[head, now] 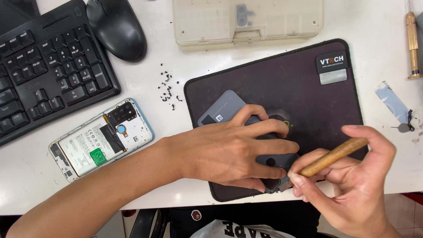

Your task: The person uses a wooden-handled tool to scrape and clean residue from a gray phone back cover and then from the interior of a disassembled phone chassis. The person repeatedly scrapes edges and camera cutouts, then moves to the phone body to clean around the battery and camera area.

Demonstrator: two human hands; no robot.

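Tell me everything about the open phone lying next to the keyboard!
The open phone lies flat on the white table, tilted, between the black keyboard and the dark mat. Its back cover is off, so the insides show: a big pale battery with a green sticker, a black camera block near the top corner, and a small blue ring. A thin teal edge runs round its frame. Nothing touches it; the left hand works on the mat beside it.

I count one keyboard (46,66), one mouse (116,27), one opened phone (100,140), one mat (282,88), one case (246,22), two hands: left (229,152), right (352,185).
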